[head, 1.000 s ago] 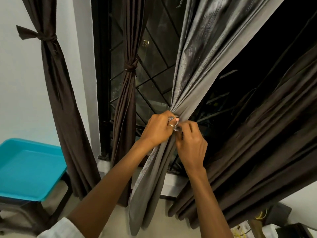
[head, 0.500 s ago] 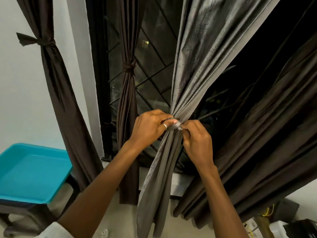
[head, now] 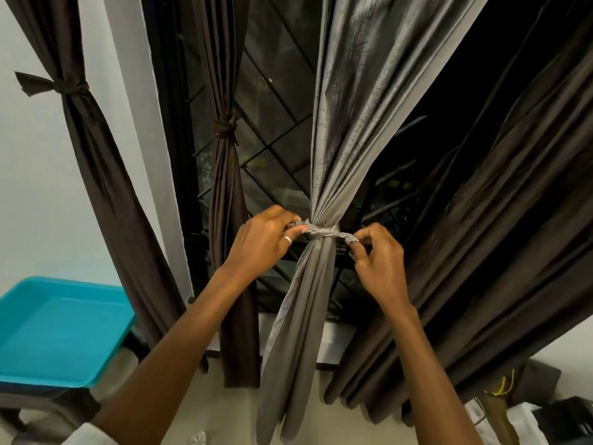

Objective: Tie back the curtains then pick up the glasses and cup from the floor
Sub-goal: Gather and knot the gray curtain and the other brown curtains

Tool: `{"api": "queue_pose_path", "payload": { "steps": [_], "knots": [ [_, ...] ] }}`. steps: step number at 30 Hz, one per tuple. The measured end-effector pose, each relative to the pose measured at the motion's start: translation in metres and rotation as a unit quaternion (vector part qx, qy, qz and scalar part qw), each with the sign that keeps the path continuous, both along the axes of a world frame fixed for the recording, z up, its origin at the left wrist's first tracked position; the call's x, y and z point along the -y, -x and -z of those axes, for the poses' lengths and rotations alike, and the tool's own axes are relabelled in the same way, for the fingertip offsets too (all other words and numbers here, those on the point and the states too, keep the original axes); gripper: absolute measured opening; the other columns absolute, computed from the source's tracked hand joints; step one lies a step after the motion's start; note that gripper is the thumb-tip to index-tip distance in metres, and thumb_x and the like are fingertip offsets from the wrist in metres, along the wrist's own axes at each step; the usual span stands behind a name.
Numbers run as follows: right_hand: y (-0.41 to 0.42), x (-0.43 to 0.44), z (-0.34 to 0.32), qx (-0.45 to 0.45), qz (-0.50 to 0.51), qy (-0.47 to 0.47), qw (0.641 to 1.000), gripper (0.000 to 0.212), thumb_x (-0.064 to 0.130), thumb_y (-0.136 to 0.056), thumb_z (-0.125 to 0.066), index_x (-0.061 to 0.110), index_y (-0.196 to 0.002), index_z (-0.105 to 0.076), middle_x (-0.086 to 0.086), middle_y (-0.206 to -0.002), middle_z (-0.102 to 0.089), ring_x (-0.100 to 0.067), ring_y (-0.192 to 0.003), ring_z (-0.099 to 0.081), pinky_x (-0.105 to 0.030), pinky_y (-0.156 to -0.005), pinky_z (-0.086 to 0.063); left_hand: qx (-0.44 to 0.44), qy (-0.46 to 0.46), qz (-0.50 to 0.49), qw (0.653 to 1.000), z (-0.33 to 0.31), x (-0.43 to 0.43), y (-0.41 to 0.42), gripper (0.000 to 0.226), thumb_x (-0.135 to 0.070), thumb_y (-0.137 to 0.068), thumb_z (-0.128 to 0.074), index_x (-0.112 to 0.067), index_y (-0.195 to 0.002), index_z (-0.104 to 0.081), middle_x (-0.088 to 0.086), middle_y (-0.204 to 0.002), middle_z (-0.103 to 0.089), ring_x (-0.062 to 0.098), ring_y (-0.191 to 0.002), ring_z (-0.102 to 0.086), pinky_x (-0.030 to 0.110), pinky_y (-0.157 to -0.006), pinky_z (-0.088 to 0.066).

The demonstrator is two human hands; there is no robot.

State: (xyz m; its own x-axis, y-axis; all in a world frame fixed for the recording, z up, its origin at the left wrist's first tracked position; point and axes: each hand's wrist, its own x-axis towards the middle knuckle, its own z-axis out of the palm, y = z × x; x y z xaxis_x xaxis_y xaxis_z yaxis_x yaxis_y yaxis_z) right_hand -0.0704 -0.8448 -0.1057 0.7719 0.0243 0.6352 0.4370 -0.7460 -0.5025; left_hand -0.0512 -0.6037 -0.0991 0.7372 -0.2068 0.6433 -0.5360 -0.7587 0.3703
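A grey curtain [head: 346,123] hangs in front of the window, gathered at its waist by a grey tie band [head: 324,233]. My left hand [head: 263,242] pinches the band's left end and my right hand [head: 378,261] pinches its right end, pulled apart on either side of the bunched cloth. Two dark brown curtains, one far left [head: 96,162] and one by the window frame [head: 224,194], are each knotted with a band. A loose dark brown curtain [head: 500,226] hangs at the right. A bit of clear glass [head: 197,438] shows at the bottom edge; no cup is in view.
A turquoise tray [head: 57,332] sits on a dark stool at the lower left. The window has a black diamond grille [head: 276,133]. Boxes and cables [head: 500,409] lie on the floor at the lower right. A white wall is on the left.
My hands were close together at the curtain's waist; now they have drawn apart sideways, stretching the band's two ends taut around the gathered grey curtain.
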Motion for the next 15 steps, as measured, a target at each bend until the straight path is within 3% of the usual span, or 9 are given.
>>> {"api": "queue_pose_path", "payload": {
  "steps": [2,4,6,11,15],
  "knots": [
    [0.000,0.002,0.002,-0.007,0.000,-0.008,1.000,0.013,0.005,-0.093,-0.068,0.015,-0.100,-0.063,0.002,-0.093,-0.060,-0.010,-0.084,-0.059,-0.018,-0.072,-0.045,-0.009,0.010,-0.010,1.000,0.001,0.006,0.005,0.034,-0.046,-0.100,-0.056,-0.018,-0.113,-0.069,-0.004,-0.100,-0.064,0.017,-0.083,-0.064,0.041,-0.066,-0.056],
    [0.000,0.002,0.004,-0.016,-0.005,-0.001,1.000,0.028,0.002,-0.093,-0.066,0.015,-0.118,-0.066,0.002,-0.100,-0.059,-0.007,-0.086,-0.057,-0.012,-0.076,-0.044,-0.019,0.022,-0.023,0.999,0.004,0.015,0.010,0.030,-0.045,-0.100,-0.056,-0.020,-0.113,-0.067,-0.005,-0.100,-0.064,0.016,-0.084,-0.063,0.040,-0.067,-0.055],
    [0.000,0.002,0.005,-0.020,-0.016,0.016,1.000,0.037,0.001,-0.093,-0.064,0.016,-0.128,-0.068,0.001,-0.105,-0.058,-0.006,-0.091,-0.058,-0.015,-0.083,-0.049,-0.034,0.037,-0.034,0.998,0.006,0.021,0.014,0.027,-0.044,-0.101,-0.055,-0.021,-0.112,-0.064,-0.005,-0.099,-0.065,0.017,-0.083,-0.062,0.041,-0.066,-0.055],
    [0.001,0.003,0.010,-0.030,-0.025,0.010,0.999,0.037,0.004,-0.096,-0.061,0.015,-0.130,-0.069,0.001,-0.101,-0.054,-0.012,-0.088,-0.058,-0.025,-0.079,-0.054,-0.078,0.126,-0.014,0.989,0.011,0.033,0.021,0.021,-0.036,-0.100,-0.059,-0.019,-0.111,-0.064,-0.012,-0.083,-0.066,0.005,-0.074,-0.065,0.041,-0.064,-0.059],
    [0.006,0.002,0.015,-0.038,-0.025,-0.004,0.999,0.036,0.007,-0.097,-0.060,0.016,-0.132,-0.067,0.000,-0.105,-0.057,-0.012,-0.088,-0.059,-0.025,-0.079,-0.054,-0.135,0.239,-0.009,0.961,0.008,0.046,0.032,0.020,-0.027,-0.098,-0.065,-0.015,-0.114,-0.064,-0.010,-0.087,-0.069,0.007,-0.076,-0.072,0.040,-0.060,-0.063]
  ]
}}
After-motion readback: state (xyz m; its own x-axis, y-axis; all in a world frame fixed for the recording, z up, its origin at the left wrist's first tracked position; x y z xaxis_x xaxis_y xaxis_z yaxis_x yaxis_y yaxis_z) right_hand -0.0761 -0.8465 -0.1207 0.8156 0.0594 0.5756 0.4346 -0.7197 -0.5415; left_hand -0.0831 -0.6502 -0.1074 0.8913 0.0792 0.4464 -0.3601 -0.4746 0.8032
